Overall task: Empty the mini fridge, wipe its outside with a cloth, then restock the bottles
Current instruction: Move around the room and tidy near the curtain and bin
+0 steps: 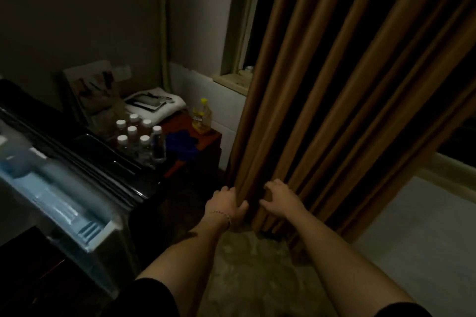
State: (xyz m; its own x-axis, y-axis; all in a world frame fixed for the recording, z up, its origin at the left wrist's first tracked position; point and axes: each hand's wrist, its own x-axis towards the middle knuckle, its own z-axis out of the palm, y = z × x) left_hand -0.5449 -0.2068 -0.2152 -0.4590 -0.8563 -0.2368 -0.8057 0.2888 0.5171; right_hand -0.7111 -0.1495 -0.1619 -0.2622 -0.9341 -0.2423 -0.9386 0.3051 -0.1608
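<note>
The black mini fridge (85, 162) stands at the left with its door (64, 203) swung open toward me, the pale inner shelves showing. Several clear bottles with white caps (136, 136) stand in a cluster on the red side table (206, 136) beside the fridge. A blue cloth (181, 145) lies on that table next to the bottles. My left hand (226, 204) grips a fold of the brown curtain (347, 85) near its lower edge. My right hand (279, 199) touches the neighbouring fold with curled fingers. The room is dim.
A yellow bottle (202, 117) stands at the table's far corner. Folded white towels with dark items on top (157, 105) lie behind the bottles. A window ledge (231, 82) sits behind the curtain. Bare floor (257, 265) lies below my arms.
</note>
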